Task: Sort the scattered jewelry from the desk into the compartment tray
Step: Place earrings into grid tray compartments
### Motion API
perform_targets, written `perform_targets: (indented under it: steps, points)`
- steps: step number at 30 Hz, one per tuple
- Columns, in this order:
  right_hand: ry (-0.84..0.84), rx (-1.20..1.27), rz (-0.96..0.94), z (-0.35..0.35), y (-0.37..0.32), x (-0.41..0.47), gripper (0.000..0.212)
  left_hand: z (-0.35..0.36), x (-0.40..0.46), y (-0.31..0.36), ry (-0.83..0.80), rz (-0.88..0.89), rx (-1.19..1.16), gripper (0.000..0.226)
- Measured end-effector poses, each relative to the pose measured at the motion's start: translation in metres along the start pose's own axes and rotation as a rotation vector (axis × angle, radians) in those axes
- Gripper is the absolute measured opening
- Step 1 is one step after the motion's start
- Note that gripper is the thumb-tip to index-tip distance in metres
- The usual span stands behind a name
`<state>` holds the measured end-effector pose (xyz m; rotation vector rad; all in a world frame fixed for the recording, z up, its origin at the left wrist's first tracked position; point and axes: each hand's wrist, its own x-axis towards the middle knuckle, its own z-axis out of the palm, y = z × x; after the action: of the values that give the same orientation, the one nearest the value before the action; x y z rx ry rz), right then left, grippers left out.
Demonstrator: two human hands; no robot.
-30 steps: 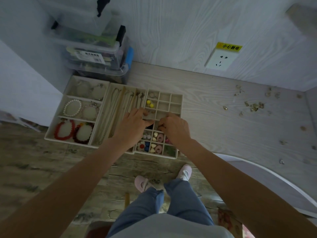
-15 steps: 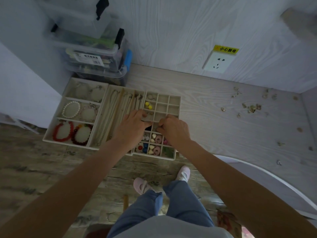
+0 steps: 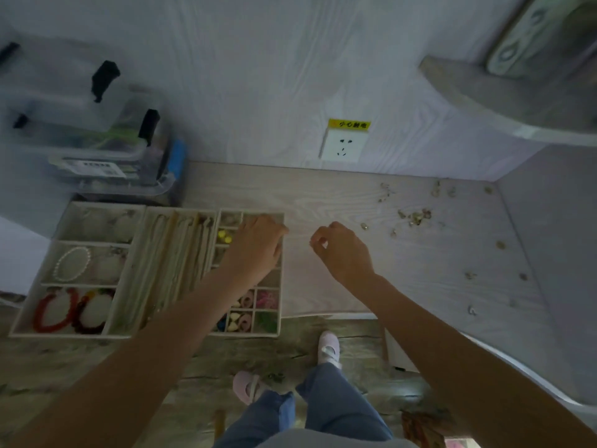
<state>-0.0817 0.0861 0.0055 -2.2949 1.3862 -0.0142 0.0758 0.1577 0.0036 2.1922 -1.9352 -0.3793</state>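
The cream compartment tray [image 3: 281,305] lies at the desk's left front, its small squares holding beads and earrings. My left hand [image 3: 256,245] rests flat over the tray's upper right squares, fingers at its rim, holding nothing that I can see. My right hand [image 3: 344,250] hovers over the bare desk just right of the tray, thumb and forefinger pinched together; whether anything is between them I cannot tell. Scattered small gold jewelry [image 3: 415,217] lies on the desk farther right, apart from both hands.
Two more trays sit to the left: one with necklaces [image 3: 168,263], one with a pearl bracelet [image 3: 71,264] and red bracelets [image 3: 53,310]. Stacked clear plastic boxes [image 3: 106,156] stand behind them. A wall socket [image 3: 343,146] is on the back panel. More loose pieces [image 3: 500,244] dot the right side.
My right hand has left the tray and moved right over the desk toward the scattered pieces. My left hand has shifted up to the tray's top right corner. The view has tilted.
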Motion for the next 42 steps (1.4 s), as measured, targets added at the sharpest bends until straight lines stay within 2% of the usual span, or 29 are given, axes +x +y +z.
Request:
perform_targets:
  steps: [5, 10, 14, 16, 21, 25, 32, 37, 42]
  points:
    - [0.057, -0.008, 0.034, -0.025, 0.066, 0.004, 0.028, 0.007, 0.051, 0.062, -0.053, 0.022, -0.011, 0.041]
    - [0.051, 0.049, 0.196, -0.047, 0.146, 0.009, 0.042, 0.027, 0.103, 0.123, -0.135, 0.099, -0.015, 0.042]
    - [0.028, 0.162, 0.302, -0.06, 0.197, 0.027, 0.048, 0.049, 0.138, 0.156, -0.195, 0.086, -0.126, 0.041]
    - [0.01, 0.198, 0.277, -0.064, 0.216, 0.033, 0.051, 0.059, 0.151, 0.171, -0.162, 0.069, -0.23, 0.038]
    - [-0.087, 0.038, 0.011, -0.058, 0.241, 0.043, 0.05, 0.081, 0.175, 0.2, -0.129, 0.03, -0.286, 0.041]
    - [-0.025, 0.048, -0.066, -0.058, 0.247, 0.05, 0.039, 0.1, 0.186, 0.203, -0.166, -0.027, -0.261, 0.032]
    - [0.053, 0.046, -0.043, -0.062, 0.246, 0.06, 0.021, 0.103, 0.184, 0.206, -0.145, -0.152, -0.289, 0.016]
    - [0.072, 0.019, -0.058, -0.062, 0.245, 0.062, 0.013, 0.1, 0.181, 0.208, -0.18, -0.19, -0.28, 0.018]
    - [0.076, 0.067, -0.056, -0.064, 0.252, 0.065, 0.014, 0.09, 0.174, 0.202, -0.128, -0.187, -0.372, 0.02]
